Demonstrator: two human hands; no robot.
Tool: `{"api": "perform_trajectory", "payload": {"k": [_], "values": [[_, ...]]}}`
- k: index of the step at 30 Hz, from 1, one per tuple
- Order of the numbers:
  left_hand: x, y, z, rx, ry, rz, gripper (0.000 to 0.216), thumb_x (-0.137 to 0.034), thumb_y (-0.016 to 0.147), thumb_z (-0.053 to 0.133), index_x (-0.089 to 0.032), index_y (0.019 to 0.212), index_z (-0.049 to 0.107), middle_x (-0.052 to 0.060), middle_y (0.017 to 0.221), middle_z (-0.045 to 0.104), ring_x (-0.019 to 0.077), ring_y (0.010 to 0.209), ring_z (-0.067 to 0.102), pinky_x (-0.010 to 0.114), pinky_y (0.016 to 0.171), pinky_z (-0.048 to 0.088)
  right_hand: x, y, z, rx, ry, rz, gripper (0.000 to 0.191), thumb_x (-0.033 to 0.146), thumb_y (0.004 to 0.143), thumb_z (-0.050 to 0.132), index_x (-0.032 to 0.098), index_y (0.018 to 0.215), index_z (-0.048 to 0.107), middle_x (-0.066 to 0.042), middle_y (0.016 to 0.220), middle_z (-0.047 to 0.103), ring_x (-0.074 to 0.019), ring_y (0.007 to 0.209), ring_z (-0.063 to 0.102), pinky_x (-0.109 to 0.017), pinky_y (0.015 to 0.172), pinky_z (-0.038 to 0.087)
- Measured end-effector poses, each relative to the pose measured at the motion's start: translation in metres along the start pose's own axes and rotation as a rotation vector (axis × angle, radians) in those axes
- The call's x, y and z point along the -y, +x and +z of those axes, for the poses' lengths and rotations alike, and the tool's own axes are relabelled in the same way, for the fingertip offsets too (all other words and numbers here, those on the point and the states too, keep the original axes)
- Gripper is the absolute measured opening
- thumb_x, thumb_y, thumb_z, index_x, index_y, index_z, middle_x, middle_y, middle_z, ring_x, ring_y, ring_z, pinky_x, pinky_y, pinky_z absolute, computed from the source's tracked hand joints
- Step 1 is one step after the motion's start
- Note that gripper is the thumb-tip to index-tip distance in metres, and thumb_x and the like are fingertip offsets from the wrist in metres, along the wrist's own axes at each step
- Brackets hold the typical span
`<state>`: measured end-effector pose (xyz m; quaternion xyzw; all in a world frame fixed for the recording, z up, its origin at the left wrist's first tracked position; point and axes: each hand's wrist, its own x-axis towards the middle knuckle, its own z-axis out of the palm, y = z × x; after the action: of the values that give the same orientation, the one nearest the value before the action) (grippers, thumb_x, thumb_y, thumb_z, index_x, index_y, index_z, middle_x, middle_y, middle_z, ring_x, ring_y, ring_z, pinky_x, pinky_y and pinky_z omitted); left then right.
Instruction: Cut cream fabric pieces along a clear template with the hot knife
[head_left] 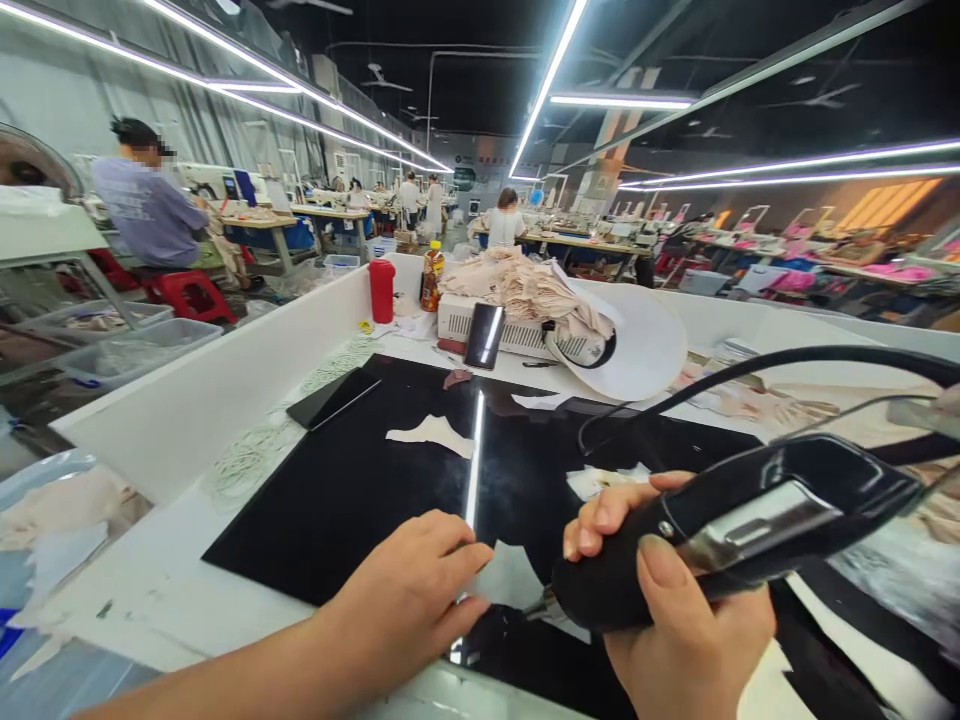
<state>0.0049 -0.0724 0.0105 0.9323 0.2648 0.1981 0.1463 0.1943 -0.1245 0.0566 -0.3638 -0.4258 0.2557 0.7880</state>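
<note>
At five o'clock, your right hand [697, 640] grips a tool [757, 515], probably hefty, best held mid-body; your half-open left hand [405, 585] flanks a patch [514, 577].

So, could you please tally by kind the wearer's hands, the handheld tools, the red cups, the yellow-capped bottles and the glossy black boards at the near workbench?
Hands: 2 (left hand, right hand)
Handheld tool: 1
Red cup: 1
Yellow-capped bottle: 1
Glossy black board: 1
Total: 6
</note>
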Motion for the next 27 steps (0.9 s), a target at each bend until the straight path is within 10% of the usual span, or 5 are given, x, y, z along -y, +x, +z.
{"api": "perform_trajectory", "payload": {"k": [12, 27], "values": [[0.015, -0.029, 0.013, -0.001, -0.101, -0.222, 0.033, -0.022, 0.082, 0.083, -0.021, 0.110, 0.067, 0.004, 0.108, 0.064, 0.0226, 0.098, 0.060, 0.038, 0.088, 0.052, -0.034, -0.011, 0.037, 0.108, 0.056, 0.028, 0.027, 0.027, 0.091, 0.071, 0.028, 0.114, 0.057, 0.002, 0.082, 0.063, -0.0152, 0.065, 0.062, -0.034, 0.060, 0.058], [0.017, -0.030, 0.013, -0.150, -0.264, -0.230, 0.033, -0.006, 0.095, 0.045, -0.021, 0.119, 0.062, 0.003, 0.101, 0.065, 0.0178, 0.095, 0.061, 0.031, 0.087, 0.052, -0.043, -0.012, 0.044, 0.118, 0.071, 0.054, 0.024, 0.022, 0.093, 0.068, 0.028, 0.114, 0.057, 0.002, 0.081, 0.063, -0.0148, 0.066, 0.062, -0.034, 0.063, 0.057]]}}
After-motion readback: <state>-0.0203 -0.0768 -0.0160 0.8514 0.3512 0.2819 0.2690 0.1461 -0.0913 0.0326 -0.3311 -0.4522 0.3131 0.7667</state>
